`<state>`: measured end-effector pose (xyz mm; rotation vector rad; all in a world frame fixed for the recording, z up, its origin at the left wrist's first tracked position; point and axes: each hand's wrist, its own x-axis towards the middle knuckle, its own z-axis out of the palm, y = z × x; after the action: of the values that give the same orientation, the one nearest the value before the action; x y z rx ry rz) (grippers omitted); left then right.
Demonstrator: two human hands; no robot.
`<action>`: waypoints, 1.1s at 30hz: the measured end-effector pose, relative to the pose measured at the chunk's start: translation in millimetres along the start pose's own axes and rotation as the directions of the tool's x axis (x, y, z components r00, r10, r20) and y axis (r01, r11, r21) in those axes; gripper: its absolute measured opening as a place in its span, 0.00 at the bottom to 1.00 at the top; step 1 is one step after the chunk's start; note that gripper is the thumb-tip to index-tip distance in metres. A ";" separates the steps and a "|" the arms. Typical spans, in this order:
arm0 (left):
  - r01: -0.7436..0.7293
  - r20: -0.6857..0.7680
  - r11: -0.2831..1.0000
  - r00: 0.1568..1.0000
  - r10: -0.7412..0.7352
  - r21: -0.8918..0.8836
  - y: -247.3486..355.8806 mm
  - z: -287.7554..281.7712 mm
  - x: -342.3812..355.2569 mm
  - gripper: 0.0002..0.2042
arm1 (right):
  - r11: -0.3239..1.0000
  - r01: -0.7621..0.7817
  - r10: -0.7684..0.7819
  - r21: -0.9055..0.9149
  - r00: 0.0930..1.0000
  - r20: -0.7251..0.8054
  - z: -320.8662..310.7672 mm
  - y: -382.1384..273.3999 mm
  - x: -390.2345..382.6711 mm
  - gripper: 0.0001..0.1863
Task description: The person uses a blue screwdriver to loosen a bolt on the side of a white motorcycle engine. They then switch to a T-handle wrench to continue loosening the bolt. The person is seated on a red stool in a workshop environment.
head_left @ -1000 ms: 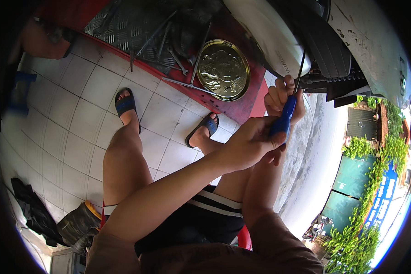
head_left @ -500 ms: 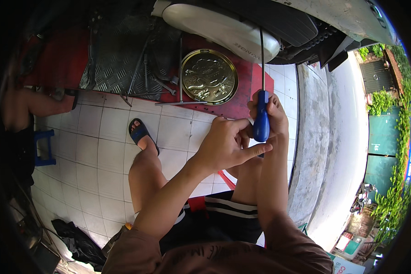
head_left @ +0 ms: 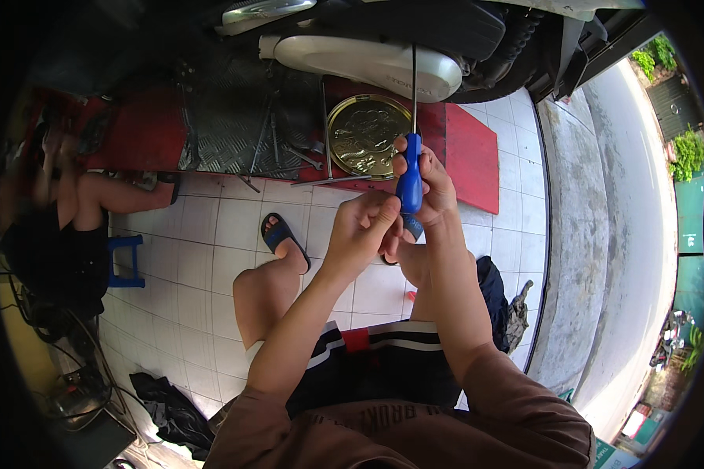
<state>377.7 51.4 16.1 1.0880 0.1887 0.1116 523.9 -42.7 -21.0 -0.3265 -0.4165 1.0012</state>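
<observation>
My right hand [head_left: 430, 186] is wrapped round the blue handle of a long screwdriver [head_left: 409, 184]. Its thin metal shaft points away from me and crosses in front of the silver cover [head_left: 352, 62] of a motorbike. Whether the tip touches the bike I cannot tell. Close beside the handle's butt end is my left hand [head_left: 361, 234], thumb pressed to its curled fingers. What that pinch holds, if anything, is hidden. Just beyond my hands, a round gold-coloured embossed tray [head_left: 364, 137] lies on the red stand, partly behind the right fingers.
The motorbike stands over a red stand [head_left: 473, 160] with a dark tread plate [head_left: 227, 129]. A wrench [head_left: 303, 159] and several metal rods lie on it. At left, another person [head_left: 78, 195] sits near a blue stool [head_left: 125, 262]. A black bag [head_left: 172, 410] lies on the tiled floor.
Both hands and the screwdriver have shifted left and slightly away in the picture as the view moved. My left thumb, stretched out before, has closed onto its fingers by the handle's end.
</observation>
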 end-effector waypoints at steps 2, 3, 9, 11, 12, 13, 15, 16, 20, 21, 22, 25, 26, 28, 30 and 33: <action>-0.069 -0.124 0.966 0.987 0.103 0.249 11.7 4.9 -4.0 0.17 | 0.994 0.000 0.000 -0.108 1.000 -0.002 -6.5 4.1 4.6 0.22; -0.089 -0.162 0.919 0.973 0.162 0.385 17.3 13.9 -4.4 0.17 | 0.992 0.015 -0.018 -0.122 1.000 -0.022 -9.1 6.7 6.9 0.22; 0.174 -0.166 0.914 0.954 -0.248 -0.366 9.3 22.9 -9.0 0.17 | 0.992 -0.001 -0.004 0.128 0.999 0.037 7.8 18.6 11.8 0.32; 0.225 -0.004 0.760 0.958 -0.287 -0.610 2.1 15.6 -10.6 0.18 | 0.986 0.009 -0.031 0.164 0.991 0.131 -1.1 19.4 13.1 0.29; 0.249 0.006 0.762 0.952 -0.306 -0.597 3.3 19.7 -9.8 0.19 | 0.984 0.018 -0.048 0.175 0.984 0.173 -7.3 18.3 12.2 0.27; 0.236 -0.139 0.893 0.941 -0.308 -0.382 6.6 27.2 -10.0 0.19 | 0.987 0.003 -0.035 0.164 0.981 0.191 -9.5 15.7 10.6 0.22; 0.255 -0.397 0.960 0.897 -0.191 0.114 16.7 43.5 -11.6 0.21 | 0.998 0.010 -0.017 0.063 0.993 0.121 -12.7 14.1 13.2 0.19; 0.211 -0.411 0.927 0.909 -0.069 0.309 13.3 41.7 -12.7 0.22 | 1.000 0.002 -0.004 0.019 0.996 0.084 -8.5 16.9 14.4 0.17; 0.115 -0.413 0.905 0.908 0.071 0.410 1.4 37.9 -9.4 0.24 | 0.998 -0.004 -0.001 0.055 0.995 0.096 5.5 17.3 20.7 0.17; 0.098 -0.416 0.975 0.909 -0.008 0.197 1.4 41.2 -10.3 0.24 | 0.992 -0.024 0.012 0.121 0.995 0.097 8.0 16.7 16.4 0.17; 0.082 -0.402 0.996 0.912 -0.085 -0.025 3.1 44.8 -11.2 0.24 | 0.988 -0.027 0.007 0.155 0.992 0.124 9.6 16.5 14.2 0.17; 0.206 -0.228 0.956 0.940 -0.253 -0.211 11.7 42.8 -15.4 0.25 | 0.981 -0.024 -0.011 0.193 0.984 0.178 7.6 17.7 12.1 0.18; 0.247 -0.224 0.947 0.930 -0.291 -0.203 14.0 46.8 -15.1 0.26 | 0.986 -0.012 -0.017 0.165 0.984 0.178 1.5 18.2 13.8 0.18; 0.220 -0.455 0.926 0.889 -0.060 0.307 14.3 47.6 -11.5 0.24 | 0.995 0.006 -0.021 0.095 0.988 0.156 -5.2 16.7 15.9 0.18; 0.141 -0.422 0.652 0.857 0.297 0.745 9.3 41.1 -8.4 0.23 | 1.000 0.018 -0.019 0.012 0.994 0.110 -6.7 14.3 15.6 0.18; 0.097 -0.390 0.746 0.892 0.229 0.659 11.5 48.4 -2.0 0.22 | 0.998 -0.006 0.000 0.066 0.997 0.078 -10.2 9.1 8.3 0.20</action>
<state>385.8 14.2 48.3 1.7886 0.6496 0.3898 525.9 -31.8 -32.5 -0.2288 -0.4521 1.0307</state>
